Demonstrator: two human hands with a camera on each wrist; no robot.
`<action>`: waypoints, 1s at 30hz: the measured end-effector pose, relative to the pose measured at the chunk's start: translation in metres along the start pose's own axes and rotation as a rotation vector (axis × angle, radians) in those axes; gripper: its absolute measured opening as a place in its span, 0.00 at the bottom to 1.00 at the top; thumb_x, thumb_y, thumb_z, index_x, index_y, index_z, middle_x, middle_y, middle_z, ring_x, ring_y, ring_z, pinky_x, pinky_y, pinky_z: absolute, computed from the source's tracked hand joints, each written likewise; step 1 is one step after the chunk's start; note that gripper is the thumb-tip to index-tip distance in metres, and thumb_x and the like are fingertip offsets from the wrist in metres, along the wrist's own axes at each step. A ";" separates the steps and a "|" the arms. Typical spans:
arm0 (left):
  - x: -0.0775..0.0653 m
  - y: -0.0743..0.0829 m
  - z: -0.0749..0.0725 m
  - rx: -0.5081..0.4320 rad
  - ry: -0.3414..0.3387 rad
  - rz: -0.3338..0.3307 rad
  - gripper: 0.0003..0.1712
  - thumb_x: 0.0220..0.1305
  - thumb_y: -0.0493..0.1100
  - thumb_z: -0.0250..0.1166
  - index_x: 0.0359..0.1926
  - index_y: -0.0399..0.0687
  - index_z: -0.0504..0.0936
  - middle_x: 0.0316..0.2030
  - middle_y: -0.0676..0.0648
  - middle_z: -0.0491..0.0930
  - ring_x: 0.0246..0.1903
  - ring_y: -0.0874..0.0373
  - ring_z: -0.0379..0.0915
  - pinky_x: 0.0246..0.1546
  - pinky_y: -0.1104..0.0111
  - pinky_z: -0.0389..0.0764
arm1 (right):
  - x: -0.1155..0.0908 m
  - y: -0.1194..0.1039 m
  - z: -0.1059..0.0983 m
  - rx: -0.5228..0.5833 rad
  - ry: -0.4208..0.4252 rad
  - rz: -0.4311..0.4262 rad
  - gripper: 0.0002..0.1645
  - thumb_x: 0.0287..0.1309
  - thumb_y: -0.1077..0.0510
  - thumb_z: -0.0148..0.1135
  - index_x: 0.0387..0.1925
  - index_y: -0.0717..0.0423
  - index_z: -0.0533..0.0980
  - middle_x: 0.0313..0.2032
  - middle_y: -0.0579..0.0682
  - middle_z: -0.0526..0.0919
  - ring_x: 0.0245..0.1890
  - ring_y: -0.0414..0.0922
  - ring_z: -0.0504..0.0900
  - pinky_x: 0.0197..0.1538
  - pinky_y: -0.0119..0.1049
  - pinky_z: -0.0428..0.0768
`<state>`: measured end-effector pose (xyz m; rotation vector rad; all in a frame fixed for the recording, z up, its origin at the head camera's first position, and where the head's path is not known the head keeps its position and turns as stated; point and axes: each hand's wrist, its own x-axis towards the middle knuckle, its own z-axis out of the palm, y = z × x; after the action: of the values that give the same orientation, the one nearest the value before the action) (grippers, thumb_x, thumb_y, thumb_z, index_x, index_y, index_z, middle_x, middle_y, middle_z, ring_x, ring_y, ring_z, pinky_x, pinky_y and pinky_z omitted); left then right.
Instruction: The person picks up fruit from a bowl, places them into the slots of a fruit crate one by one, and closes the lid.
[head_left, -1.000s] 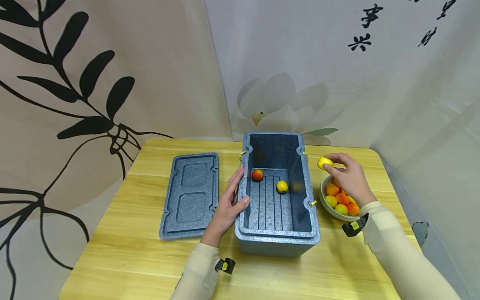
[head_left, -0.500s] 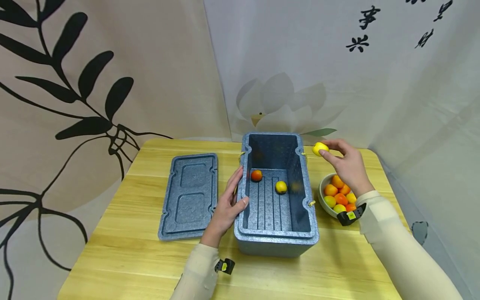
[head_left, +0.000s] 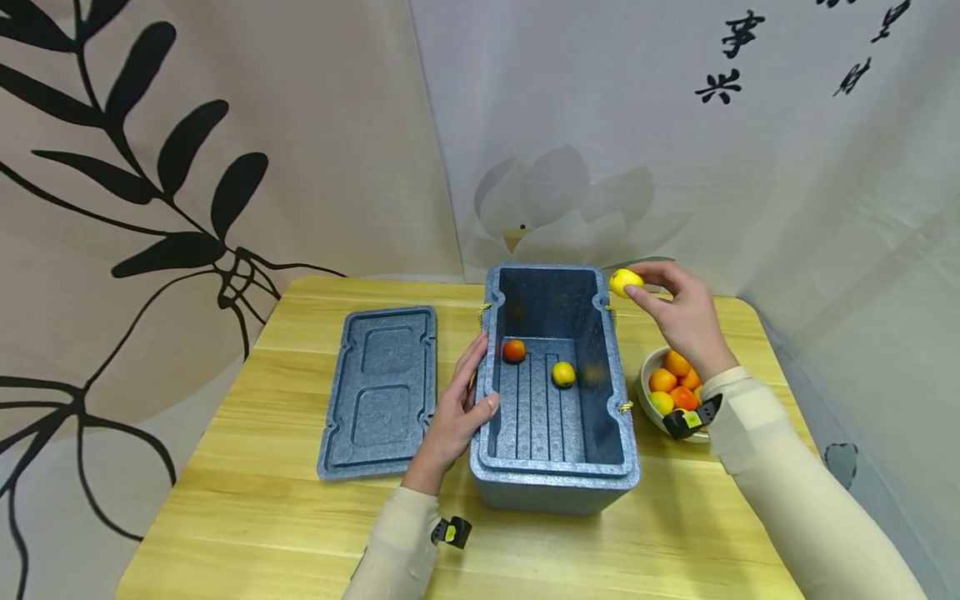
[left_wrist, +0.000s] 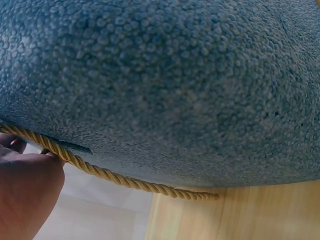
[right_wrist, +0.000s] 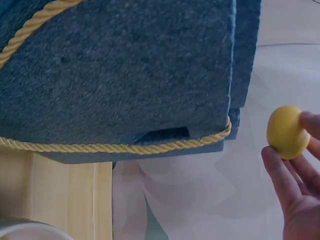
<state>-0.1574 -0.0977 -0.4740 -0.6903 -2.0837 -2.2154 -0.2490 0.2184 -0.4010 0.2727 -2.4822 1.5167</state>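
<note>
A deep blue-grey foam box (head_left: 555, 482) with rope handles stands without its lid on the wooden table. Inside, on the grooved floor, lie a red-orange fruit (head_left: 514, 351) and a yellow fruit (head_left: 564, 374). My left hand (head_left: 450, 421) holds the box's left side, thumb over the rim and fingers along the outer wall. In the left wrist view its fingers are by the rope (left_wrist: 115, 176). My right hand (head_left: 686, 312) pinches a smooth, oval yellow lemon (right_wrist: 287, 132) between thumb and fingertips, raised beside the far right corner of the box.
A pale bowl (head_left: 643, 392) of orange, yellow and green fruit stands right of the box, partly under my right wrist. The box's lid (head_left: 384, 387) lies flat on the table (head_left: 247, 492) to the left. A printed cloth (head_left: 360, 150) hangs behind the table.
My right hand has carried the lemon from over the bowl, up and leftward, to the box's far right corner. My left hand stays on the rim.
</note>
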 end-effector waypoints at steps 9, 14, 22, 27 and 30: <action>0.001 0.006 0.001 0.017 -0.007 0.009 0.42 0.63 0.25 0.55 0.75 0.34 0.50 0.76 0.39 0.43 0.74 0.50 0.36 0.70 0.62 0.43 | 0.005 -0.007 0.004 0.027 -0.023 -0.012 0.23 0.64 0.51 0.64 0.57 0.59 0.77 0.51 0.51 0.79 0.51 0.42 0.76 0.51 0.28 0.77; 0.000 -0.010 -0.002 0.007 -0.003 0.021 0.42 0.64 0.29 0.56 0.77 0.42 0.51 0.76 0.46 0.44 0.74 0.54 0.36 0.70 0.58 0.42 | 0.012 -0.014 0.012 0.060 -0.054 -0.039 0.22 0.64 0.54 0.64 0.56 0.59 0.78 0.51 0.53 0.80 0.51 0.43 0.78 0.50 0.30 0.78; -0.001 -0.014 -0.002 -0.001 0.004 0.030 0.42 0.65 0.32 0.57 0.77 0.46 0.52 0.76 0.48 0.45 0.74 0.56 0.36 0.70 0.57 0.40 | 0.017 -0.019 0.028 0.096 -0.133 -0.057 0.20 0.64 0.58 0.64 0.56 0.59 0.77 0.51 0.55 0.81 0.50 0.47 0.80 0.47 0.31 0.79; -0.001 -0.014 -0.002 -0.015 0.001 0.039 0.42 0.65 0.31 0.57 0.77 0.44 0.52 0.76 0.48 0.45 0.74 0.55 0.36 0.70 0.58 0.41 | 0.018 -0.020 0.033 0.081 -0.166 -0.032 0.20 0.63 0.56 0.64 0.56 0.56 0.78 0.51 0.53 0.80 0.50 0.47 0.80 0.46 0.32 0.80; -0.001 -0.014 -0.002 -0.025 -0.002 0.044 0.42 0.65 0.31 0.57 0.77 0.43 0.52 0.76 0.48 0.45 0.74 0.55 0.37 0.70 0.58 0.41 | 0.019 -0.018 0.035 0.065 -0.174 -0.032 0.20 0.63 0.55 0.65 0.56 0.56 0.77 0.51 0.52 0.80 0.51 0.47 0.79 0.49 0.37 0.80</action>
<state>-0.1616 -0.0979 -0.4872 -0.7328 -2.0247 -2.2229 -0.2652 0.1781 -0.3954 0.4721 -2.5474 1.6275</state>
